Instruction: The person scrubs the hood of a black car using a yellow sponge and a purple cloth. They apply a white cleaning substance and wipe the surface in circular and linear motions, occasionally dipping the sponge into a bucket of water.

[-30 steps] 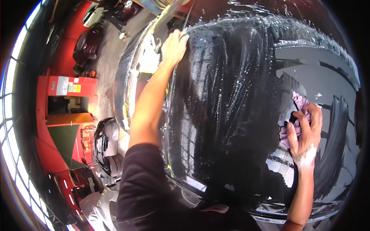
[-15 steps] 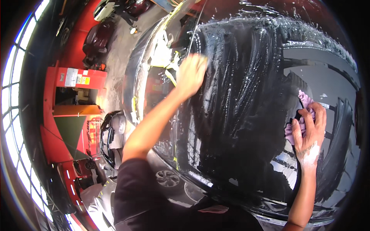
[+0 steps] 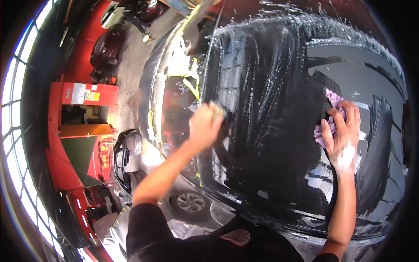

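A glossy black car panel [image 3: 275,174] fills the middle and right, streaked with whitish wet residue. Near its left edge my left hand [image 3: 205,127] is closed around a small pale green pad [image 3: 218,109], pressed to the surface; motion blurs the pad, so its exact kind is unclear. On the right, my right hand [image 3: 343,129] grips a crumpled lilac cloth [image 3: 335,99] with bent fingers against the panel. White residue covers the back of that wrist. Strips of yellow-green masking tape [image 3: 191,88] run beside the panel's left edge, just beyond my left hand.
A thick band of white foam [image 3: 279,24] curves across the far part of the panel. To the left are a red metal structure [image 3: 56,118], a dark red car part [image 3: 107,50] and a grey concrete floor [image 3: 133,78]. A car wheel [image 3: 190,202] shows below my left arm.
My left hand has slid toward me and slightly left along the panel, bringing the green pad into sight. My right hand and the cloth appear slightly farther left and up as the whole view shifts.
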`<state>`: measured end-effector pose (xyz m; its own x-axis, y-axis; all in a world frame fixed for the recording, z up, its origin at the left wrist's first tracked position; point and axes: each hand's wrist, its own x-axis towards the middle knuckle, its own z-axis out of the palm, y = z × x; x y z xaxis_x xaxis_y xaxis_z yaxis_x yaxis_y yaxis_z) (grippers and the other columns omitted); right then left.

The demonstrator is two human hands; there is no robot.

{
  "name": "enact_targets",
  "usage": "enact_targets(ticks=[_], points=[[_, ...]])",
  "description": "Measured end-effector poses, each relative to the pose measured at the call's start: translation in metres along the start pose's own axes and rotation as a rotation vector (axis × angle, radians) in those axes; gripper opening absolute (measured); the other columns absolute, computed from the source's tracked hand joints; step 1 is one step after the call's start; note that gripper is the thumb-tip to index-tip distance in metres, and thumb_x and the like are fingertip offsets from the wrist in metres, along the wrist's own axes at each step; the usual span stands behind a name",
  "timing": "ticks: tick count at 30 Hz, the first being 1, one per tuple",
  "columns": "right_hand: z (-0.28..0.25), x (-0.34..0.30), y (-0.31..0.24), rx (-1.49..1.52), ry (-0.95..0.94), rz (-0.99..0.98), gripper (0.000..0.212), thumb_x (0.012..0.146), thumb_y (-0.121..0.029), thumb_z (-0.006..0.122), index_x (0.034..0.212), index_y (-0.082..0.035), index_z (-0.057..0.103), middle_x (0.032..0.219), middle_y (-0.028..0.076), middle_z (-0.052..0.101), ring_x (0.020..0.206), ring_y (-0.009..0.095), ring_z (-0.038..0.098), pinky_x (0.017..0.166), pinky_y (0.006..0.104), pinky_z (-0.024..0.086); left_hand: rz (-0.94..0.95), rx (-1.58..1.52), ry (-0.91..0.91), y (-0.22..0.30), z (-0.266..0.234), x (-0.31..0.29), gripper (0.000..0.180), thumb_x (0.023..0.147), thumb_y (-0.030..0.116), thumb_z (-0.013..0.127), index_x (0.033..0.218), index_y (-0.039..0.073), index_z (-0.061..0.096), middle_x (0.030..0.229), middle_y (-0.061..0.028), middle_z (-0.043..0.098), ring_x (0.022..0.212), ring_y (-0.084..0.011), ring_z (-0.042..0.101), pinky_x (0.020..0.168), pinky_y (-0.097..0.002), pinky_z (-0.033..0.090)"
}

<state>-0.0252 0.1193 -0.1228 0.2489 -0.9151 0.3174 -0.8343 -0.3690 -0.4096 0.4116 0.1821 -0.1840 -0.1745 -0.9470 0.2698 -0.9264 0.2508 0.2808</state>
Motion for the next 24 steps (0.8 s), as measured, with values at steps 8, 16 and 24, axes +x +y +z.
enact_targets(ticks=[8,16,24], points=[[0.003,0.001,-0.001,0.041,0.018,-0.060,0.030,0.092,-0.023,0.078,0.113,-0.001,0.074,0.133,0.021,0.060,0.134,0.045,0.055,0.122,0.0577,0.039,-0.255,0.198,0.139,-0.066,0.041,0.251,0.033,0.107,0.037,0.056,0.117,0.006,0.064,0.121,-0.0277,0.072,0.109,-0.0485,0.070,0.094,-0.0586,0.056],[0.000,-0.001,0.008,-0.010,0.041,-0.020,0.031,0.091,-0.023,0.079,0.114,-0.002,0.074,0.134,0.020,0.060,0.137,0.044,0.054,0.125,0.0615,0.036,0.068,-0.015,0.035,0.024,0.001,-0.016,0.032,0.099,0.019,0.072,0.122,-0.003,0.066,0.104,-0.0211,0.064,0.093,-0.0408,0.064,0.081,-0.0490,0.054],[0.006,0.004,0.004,0.038,0.036,-0.078,0.032,0.091,-0.024,0.080,0.114,-0.003,0.075,0.135,0.020,0.060,0.137,0.045,0.054,0.124,0.0630,0.036,-0.176,0.192,0.132,-0.054,0.046,0.253,0.033,0.107,0.036,0.062,0.119,0.006,0.063,0.115,-0.0240,0.072,0.109,-0.0460,0.070,0.095,-0.0561,0.054]])
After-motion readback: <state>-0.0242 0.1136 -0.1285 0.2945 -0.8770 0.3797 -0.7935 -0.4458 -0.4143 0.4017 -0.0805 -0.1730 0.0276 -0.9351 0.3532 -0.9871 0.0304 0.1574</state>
